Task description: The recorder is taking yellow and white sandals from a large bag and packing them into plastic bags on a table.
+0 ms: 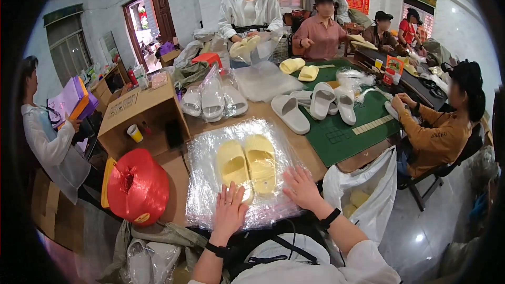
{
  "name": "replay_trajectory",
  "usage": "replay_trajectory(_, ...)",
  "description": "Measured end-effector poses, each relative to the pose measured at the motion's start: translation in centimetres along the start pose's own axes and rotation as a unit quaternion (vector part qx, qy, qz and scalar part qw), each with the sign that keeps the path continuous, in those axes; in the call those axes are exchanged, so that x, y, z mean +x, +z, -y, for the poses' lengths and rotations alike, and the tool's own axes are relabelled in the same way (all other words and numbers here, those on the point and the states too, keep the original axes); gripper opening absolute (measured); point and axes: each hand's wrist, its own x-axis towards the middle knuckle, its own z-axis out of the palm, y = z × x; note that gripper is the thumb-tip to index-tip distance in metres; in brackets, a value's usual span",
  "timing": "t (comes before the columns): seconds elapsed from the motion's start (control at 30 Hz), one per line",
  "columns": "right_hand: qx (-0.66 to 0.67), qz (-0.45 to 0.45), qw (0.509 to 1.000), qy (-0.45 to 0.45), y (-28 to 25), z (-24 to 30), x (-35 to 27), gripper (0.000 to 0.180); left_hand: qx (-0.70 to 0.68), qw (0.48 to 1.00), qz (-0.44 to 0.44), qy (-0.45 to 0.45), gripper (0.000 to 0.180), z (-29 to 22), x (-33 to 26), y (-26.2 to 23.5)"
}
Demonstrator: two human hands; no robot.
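Note:
A pair of pale yellow slide sandals lies side by side on a stack of clear plastic bags in front of me; whether they are inside the top bag I cannot tell. My left hand rests flat with fingers stretched, its tips at the near end of the left slide. Spread out at the right side of the bags is my right hand, palm down beside the right slide. Neither hand grips anything.
A red roll of plastic twine and a cardboard box stand at left. Bagged white slides lie beyond the bags. Loose white slides sit by a green cutting mat. A white sack hangs at right. Several people work around.

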Motion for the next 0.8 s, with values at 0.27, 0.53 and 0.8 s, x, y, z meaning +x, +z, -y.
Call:
replay_trajectory(0.27, 0.187, -0.058, 0.977, -0.084, -2.7, 10.0, 5.5, 0.061, -0.006, 0.999, -0.035, 0.006, 0.053, 0.5, -0.4, 1.1)
replay_trajectory(0.53, 0.029, 0.044, 0.991, -0.126, 2.0, 9.2, 5.1, 0.073, -0.006, 1.0, -0.003, -0.022, 0.058, 0.2, -0.3, 1.0)
replay_trajectory(0.8, 0.031, -0.006, 0.998, 0.048, 0.7, 1.2, 3.0, 0.06, -0.048, 0.998, -0.039, -0.024, 0.058, 0.5, -0.4, 0.6)
